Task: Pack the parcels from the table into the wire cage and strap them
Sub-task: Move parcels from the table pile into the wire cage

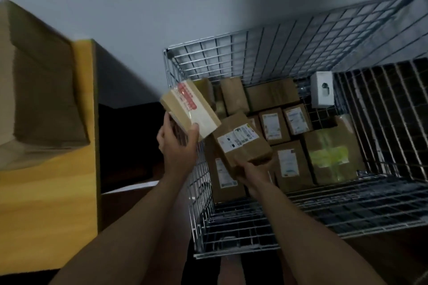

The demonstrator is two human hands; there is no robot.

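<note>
Slippage looms: left hand grips taped box; right hand, seemingly, holds labelled parcel by its end.

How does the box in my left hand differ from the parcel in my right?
The box in the left hand is pale tan with red tape; the parcel in the right hand is darker brown with white labels. The box is over the wire cage's left wall; the parcel is over its inside. Both are tilted cardboard.
</note>
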